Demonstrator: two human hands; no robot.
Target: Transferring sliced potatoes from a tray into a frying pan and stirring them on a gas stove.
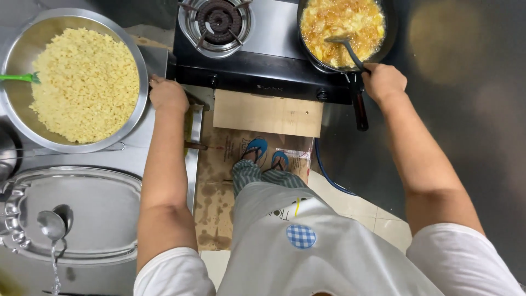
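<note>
From my remote seat: right hand (383, 81) clenched around the dark handle of a spatula (346, 48) — its blade sits in a black pan (390, 33) of yellow, oily food on the stove (263, 60), right burner. Left hand (167, 94) rests at the rim of a steel bowl (139, 60) of pale crumbly grains; I can't tell whether its fingers grip. Ladle (51, 225) lies on a steel tray (109, 208) below.

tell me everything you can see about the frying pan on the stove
The frying pan is dark, round and shallow, sitting on the right burner of the black stove. It is full of yellow food in bubbling oil. Its long dark handle points toward the person. A dark spatula, held by the right hand, rests in the food.
</note>
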